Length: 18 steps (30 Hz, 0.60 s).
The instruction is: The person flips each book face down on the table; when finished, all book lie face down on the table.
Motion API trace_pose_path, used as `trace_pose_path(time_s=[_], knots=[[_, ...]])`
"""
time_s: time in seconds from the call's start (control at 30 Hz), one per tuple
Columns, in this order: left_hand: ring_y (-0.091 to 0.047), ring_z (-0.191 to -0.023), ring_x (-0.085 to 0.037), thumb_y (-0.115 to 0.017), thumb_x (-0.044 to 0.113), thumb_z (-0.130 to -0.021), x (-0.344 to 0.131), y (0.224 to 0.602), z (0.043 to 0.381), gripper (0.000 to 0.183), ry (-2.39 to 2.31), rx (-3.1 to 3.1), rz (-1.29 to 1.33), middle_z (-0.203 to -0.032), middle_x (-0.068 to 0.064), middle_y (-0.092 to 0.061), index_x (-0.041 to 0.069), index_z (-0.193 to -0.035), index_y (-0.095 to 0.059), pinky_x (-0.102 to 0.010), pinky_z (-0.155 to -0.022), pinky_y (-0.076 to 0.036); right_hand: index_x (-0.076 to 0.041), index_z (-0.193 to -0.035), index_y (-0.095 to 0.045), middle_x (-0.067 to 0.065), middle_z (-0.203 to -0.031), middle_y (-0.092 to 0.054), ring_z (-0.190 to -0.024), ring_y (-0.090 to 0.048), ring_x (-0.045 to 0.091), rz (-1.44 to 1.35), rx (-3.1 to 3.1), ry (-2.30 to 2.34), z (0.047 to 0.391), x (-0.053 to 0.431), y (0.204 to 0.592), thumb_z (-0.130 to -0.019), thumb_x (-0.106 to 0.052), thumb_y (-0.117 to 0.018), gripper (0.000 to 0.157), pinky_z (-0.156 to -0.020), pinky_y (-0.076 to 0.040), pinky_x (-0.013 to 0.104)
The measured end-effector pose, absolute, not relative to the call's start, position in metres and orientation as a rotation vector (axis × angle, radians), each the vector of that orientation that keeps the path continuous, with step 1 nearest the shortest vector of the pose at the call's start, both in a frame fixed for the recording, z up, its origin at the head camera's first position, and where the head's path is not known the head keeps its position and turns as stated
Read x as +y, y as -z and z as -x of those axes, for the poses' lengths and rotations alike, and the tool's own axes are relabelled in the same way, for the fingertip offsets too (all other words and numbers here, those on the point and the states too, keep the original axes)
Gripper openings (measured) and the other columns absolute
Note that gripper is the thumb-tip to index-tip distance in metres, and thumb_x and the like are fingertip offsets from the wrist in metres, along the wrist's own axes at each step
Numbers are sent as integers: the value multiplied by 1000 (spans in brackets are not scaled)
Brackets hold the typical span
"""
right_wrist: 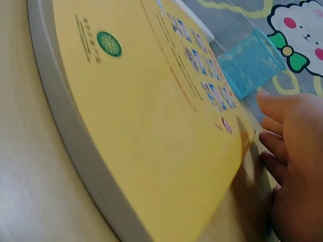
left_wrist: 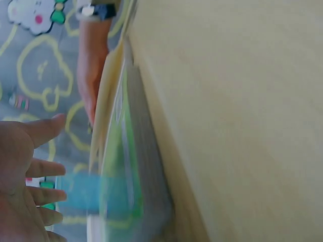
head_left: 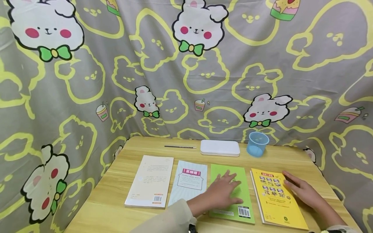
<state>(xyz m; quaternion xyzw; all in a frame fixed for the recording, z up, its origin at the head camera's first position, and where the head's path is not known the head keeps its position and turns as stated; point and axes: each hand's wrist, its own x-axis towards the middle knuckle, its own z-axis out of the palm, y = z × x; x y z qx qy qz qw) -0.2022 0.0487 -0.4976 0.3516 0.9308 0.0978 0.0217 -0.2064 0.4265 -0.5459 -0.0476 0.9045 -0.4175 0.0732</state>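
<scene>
My left hand (head_left: pixel 222 193) is over the green book (head_left: pixel 246 191) with its fingers spread, and in the left wrist view its fingers stretch out straight with nothing held. Beside the far right corner of the yellow book (head_left: pixel 276 210) is my right hand (head_left: pixel 303 190), its fingertips right at the book's edge. The right wrist view shows that hand (right_wrist: pixel 298 151) with fingers extended along the yellow cover (right_wrist: pixel 146 131). Left of the green book lie a pale blue book (head_left: pixel 190 174) and a cream book (head_left: pixel 151 181), all four in a row with their covers shut.
Behind the books, a thin dark pencil-like stick (head_left: pixel 180 147), a white flat case (head_left: pixel 220 147) and a blue mesh cup (head_left: pixel 257 144) stand along the back of the wooden table (head_left: pixel 102 207). A patterned grey curtain (head_left: pixel 169 74) hangs around the back and sides.
</scene>
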Motion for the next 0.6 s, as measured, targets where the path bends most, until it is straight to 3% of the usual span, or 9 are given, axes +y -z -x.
trace_pose_path(time_s=[0.07, 0.23, 0.3, 0.47, 0.6], knots=[[-21, -157, -25, -61, 66, -93, 35, 498, 208, 71, -322, 2915, -1054, -168, 1, -31, 32, -153, -48, -54, -123, -27, 3, -162, -17, 35, -164, -15, -144, -15, 64, 135, 2750, 1236, 206, 423, 544, -110, -41, -47, 75, -109, -21, 77], [-20, -157, -32, -61, 64, -94, -1, 496, 221, 72, -338, 2964, -942, -168, -2, -30, 29, -155, -47, -57, -124, -22, 2, -163, -18, 38, -163, -16, -142, -16, 68, 195, 2871, 1131, 206, 409, 540, -108, -42, -52, 78, -103, -21, 82], [-19, -157, -34, -61, 63, -94, -16, 494, 226, 73, -347, 2973, -903, -169, -4, -29, 27, -156, -46, -59, -124, -20, 1, -163, -21, 37, -163, -17, -143, -14, 68, 238, 2932, 1073, 206, 400, 538, -107, -42, -53, 77, -102, -15, 87], [-15, -157, -39, -61, 61, -96, -52, 489, 241, 74, -392, 2997, -824, -169, -9, -29, 23, -157, -45, -65, -124, -16, -5, -163, -27, 34, -164, -20, -148, -9, 63, 282, 3067, 931, 205, 374, 526, -106, -45, -55, 75, -94, -3, 94], [-12, -157, -42, -59, 65, -95, -79, 489, 254, 77, -369, 3037, -752, -170, -10, -27, 24, -158, -44, -68, -123, -13, -10, -164, -26, 29, -167, -20, -152, -4, 57, 278, 3129, 835, 207, 354, 513, -105, -48, -56, 77, -93, -2, 95]])
